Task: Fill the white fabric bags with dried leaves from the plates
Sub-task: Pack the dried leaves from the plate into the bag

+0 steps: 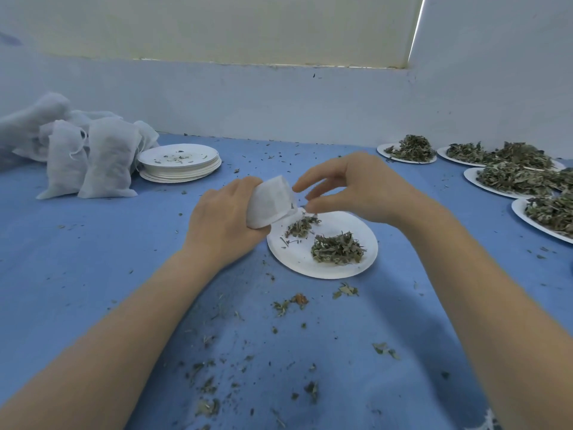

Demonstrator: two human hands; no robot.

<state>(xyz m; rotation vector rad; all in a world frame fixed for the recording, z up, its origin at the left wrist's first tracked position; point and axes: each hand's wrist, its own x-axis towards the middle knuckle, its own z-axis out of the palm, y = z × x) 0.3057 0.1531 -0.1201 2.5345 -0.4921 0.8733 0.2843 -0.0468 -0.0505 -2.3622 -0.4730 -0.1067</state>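
Leaf crumbs [288,305] litter the blue cloth [93,243]; left hand [223,218] grips a bag [269,201], right hand [356,187] fingers loose.

Left hand [224,220] in curled grip — right hand [356,187] loose-fingered, hovering.

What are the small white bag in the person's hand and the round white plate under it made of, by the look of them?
The small white bag, held in the left hand, looks like thin gauzy fabric: matte, soft and creased, probably cotton or non-woven mesh. The round white plate looks like pressed paper: matte, thin, with a shallow raised rim, though thin plastic cannot be ruled out.
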